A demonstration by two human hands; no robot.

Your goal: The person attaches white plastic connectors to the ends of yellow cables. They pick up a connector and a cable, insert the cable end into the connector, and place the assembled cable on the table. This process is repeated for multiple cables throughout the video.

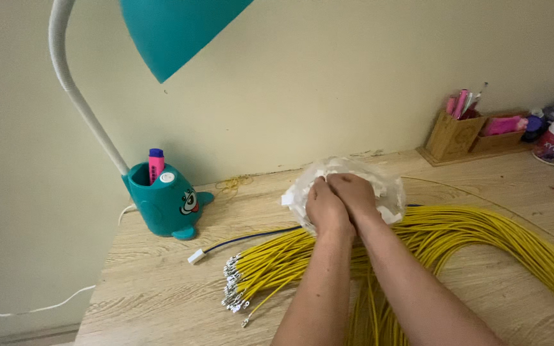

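Clear plastic bag [379,182] of small white parts sits on the wooden surface [161,282] behind the yellow wire bundle [482,237]. Left hand [326,208] and right hand [356,192] press into it together, fingers curled on the plastic; their tips are hidden. The bundle runs out of view at right.

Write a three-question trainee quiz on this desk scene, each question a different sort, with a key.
1. True or false: both hands rest on the clear plastic bag.
2. What colour is the wire bundle? A red, B yellow, C green.
3. Fill in: the pink marker stands in the teal lamp's ____.

Key
1. True: left hand and right hand press together on it.
2. B.
3. Base, a cup-shaped holder with a cartoon face.
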